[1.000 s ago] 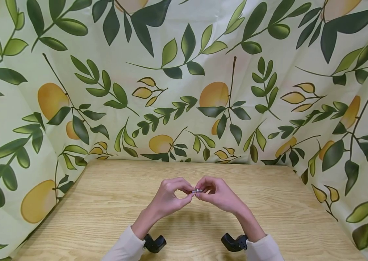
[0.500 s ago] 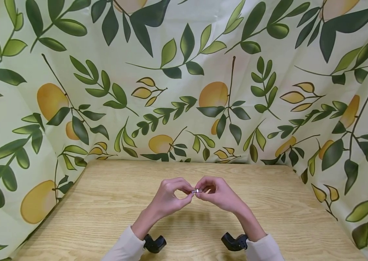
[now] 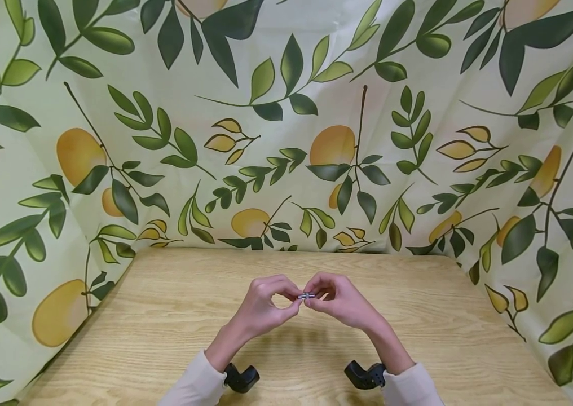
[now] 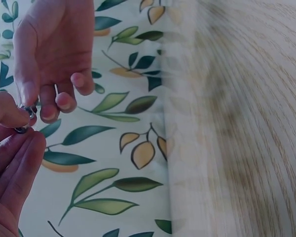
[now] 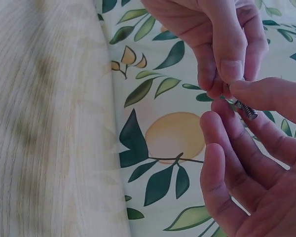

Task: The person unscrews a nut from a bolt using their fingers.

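Here's the left hand (image 3: 271, 304), thumb and forefinger closed in a pinch, and facing it the right hand (image 3: 339, 301), pinching too. Between them, right where the fingertips meet, sits a small threaded metal piece (image 3: 307, 296)! The head view picks out a thicker band partway along it; the right wrist view catches its ridged end poking out beside the right thumb.

Move out along the arms: a black wrist device (image 3: 242, 378) on the left, its twin on the right, pale sleeves (image 3: 195, 383) behind them both. The hands are up off the wooden table (image 3: 175, 316), light in colour, its grain running in long streaks, with a soft shadow (image 3: 291, 341) falling below the hands.

And beyond the table's edges, what a backdrop: a pale printed cloth (image 3: 286, 180) rises at the back and on both sides, lightly creased, covered in orange fruit, dark stems and green leaves.
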`<state>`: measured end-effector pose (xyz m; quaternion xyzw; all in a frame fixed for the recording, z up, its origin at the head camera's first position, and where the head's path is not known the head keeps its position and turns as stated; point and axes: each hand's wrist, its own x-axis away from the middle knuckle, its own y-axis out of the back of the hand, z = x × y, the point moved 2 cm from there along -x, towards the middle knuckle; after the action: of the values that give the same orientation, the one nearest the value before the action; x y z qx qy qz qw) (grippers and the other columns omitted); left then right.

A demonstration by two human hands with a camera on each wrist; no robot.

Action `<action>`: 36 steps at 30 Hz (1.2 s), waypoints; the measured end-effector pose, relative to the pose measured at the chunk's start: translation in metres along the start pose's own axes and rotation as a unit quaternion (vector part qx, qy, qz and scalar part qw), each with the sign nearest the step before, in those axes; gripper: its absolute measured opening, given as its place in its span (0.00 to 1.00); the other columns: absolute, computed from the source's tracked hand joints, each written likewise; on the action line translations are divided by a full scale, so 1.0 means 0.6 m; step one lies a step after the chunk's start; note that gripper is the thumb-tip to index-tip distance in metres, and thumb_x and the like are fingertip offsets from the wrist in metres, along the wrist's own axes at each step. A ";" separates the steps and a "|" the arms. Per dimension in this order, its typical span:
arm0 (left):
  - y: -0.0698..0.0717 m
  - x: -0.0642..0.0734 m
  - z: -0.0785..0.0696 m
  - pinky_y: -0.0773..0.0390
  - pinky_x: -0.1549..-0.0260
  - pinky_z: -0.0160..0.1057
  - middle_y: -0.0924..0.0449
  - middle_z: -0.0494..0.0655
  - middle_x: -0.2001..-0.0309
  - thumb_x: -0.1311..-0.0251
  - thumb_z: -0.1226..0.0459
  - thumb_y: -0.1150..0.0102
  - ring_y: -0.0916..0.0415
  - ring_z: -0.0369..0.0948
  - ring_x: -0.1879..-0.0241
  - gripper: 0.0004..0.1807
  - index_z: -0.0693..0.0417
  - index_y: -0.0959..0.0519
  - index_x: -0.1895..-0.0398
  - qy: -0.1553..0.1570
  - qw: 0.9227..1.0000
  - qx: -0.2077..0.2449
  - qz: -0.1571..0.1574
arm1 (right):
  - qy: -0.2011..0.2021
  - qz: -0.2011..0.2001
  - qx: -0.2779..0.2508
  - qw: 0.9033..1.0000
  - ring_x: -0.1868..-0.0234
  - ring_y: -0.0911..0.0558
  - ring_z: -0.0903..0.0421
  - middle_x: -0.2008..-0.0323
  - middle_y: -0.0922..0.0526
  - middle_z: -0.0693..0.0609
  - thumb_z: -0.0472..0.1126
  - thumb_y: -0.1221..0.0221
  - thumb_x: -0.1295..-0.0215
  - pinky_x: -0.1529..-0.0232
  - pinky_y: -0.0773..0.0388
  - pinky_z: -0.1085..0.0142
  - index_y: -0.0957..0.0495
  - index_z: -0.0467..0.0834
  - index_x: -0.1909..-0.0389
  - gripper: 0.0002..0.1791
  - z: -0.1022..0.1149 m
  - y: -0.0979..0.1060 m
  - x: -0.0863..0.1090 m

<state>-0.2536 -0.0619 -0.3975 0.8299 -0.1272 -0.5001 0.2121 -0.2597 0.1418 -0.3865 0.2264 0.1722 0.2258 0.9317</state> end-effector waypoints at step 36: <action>-0.003 -0.001 -0.003 0.13 0.64 0.27 0.12 0.45 0.68 0.49 0.76 0.28 0.14 0.34 0.69 0.08 0.56 0.13 0.68 0.010 1.000 0.007 0.000 | -0.015 -0.011 0.007 1.000 0.61 0.17 0.56 0.61 0.14 0.46 0.41 0.34 0.33 0.61 0.16 0.67 0.16 0.39 0.56 0.10 0.001 0.003 0.002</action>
<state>-0.2523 -0.0599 -0.3972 0.8364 -0.1289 -0.4907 0.2073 -0.2589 0.1438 -0.3851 0.2342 0.1624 0.2109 0.9350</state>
